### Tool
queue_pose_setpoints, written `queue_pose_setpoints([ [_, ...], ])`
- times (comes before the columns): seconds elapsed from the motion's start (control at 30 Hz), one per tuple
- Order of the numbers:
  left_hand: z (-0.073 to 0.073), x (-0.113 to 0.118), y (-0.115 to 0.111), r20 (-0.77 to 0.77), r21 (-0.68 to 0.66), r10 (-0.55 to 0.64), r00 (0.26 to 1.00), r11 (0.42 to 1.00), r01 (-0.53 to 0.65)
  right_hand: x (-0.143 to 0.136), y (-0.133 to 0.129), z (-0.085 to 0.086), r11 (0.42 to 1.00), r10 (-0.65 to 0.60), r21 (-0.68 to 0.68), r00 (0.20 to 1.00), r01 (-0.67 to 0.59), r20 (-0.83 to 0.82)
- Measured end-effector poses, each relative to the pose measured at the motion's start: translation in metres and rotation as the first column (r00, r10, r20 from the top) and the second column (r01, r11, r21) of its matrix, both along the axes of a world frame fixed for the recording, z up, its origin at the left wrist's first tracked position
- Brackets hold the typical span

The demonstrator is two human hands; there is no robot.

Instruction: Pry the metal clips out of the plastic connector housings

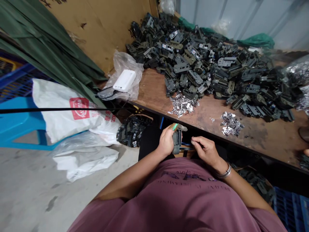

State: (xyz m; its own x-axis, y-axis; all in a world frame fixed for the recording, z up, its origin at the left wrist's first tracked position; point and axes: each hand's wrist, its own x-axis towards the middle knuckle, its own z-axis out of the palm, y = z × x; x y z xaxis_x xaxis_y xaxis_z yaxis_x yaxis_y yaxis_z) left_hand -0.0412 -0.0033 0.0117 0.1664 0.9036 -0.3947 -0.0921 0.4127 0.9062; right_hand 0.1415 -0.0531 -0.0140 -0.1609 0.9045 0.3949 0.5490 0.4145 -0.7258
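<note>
My left hand (pixel 166 140) grips a dark grey plastic part (pixel 177 141) upright in my lap, below the table's front edge, together with a green-handled tool (pixel 175 126) that sticks up above the part. My right hand (pixel 205 149) sits just right of the part with its fingertips pinched at the part's side; whether a small piece lies between them is too small to tell. A metal bracelet (pixel 224 174) circles my right wrist.
A large heap of dark plastic parts (pixel 212 67) covers the wooden table (pixel 260 132), with two small piles of shiny metal clips (pixel 181 104) (pixel 230 124) near its front edge. A white box (pixel 124 80) lies on a clear bag. More parts (pixel 131 130), white bags (pixel 72 112) and a blue stool (pixel 16 119) stand left.
</note>
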Motion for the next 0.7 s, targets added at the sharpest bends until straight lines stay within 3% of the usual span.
queue_pose_setpoints([
  [0.1,-0.002,0.002,0.0,0.131,-0.106,0.037,0.991,0.994,-0.023,0.008,0.002,0.004,1.0,-0.014,-0.001,1.0,0.014,0.02],
  [0.17,-0.002,0.003,0.002,0.14,-0.055,-0.016,0.99,0.998,0.024,0.017,0.004,0.005,0.999,-0.047,0.013,0.998,0.046,0.034],
  [0.23,0.0,0.002,0.005,0.064,0.052,-0.14,0.988,0.989,0.137,0.03,0.008,0.005,0.994,-0.104,0.026,0.993,0.102,0.049],
  [0.37,-0.003,-0.004,0.013,-0.187,0.16,-0.37,0.91,0.902,0.4,0.074,0.024,0.002,0.947,-0.317,0.086,0.942,0.309,0.106],
  [0.47,-0.024,-0.006,0.022,-0.306,0.155,-0.471,0.827,0.833,0.531,0.117,0.046,0.006,0.863,-0.504,0.144,0.842,0.484,0.194],
  [0.53,-0.045,-0.004,0.028,-0.362,0.086,-0.477,0.801,0.838,0.538,0.142,0.063,0.013,0.801,-0.596,0.162,0.744,0.577,0.302],
  [0.6,-0.065,-0.001,0.033,-0.476,0.065,-0.407,0.78,0.868,0.492,0.159,0.082,0.02,0.732,-0.653,0.152,0.62,0.665,0.435],
  [0.7,-0.087,0.006,0.04,-0.567,0.087,-0.319,0.76,0.894,0.44,0.17,0.108,0.025,0.637,-0.65,0.081,0.477,0.767,0.592],
])
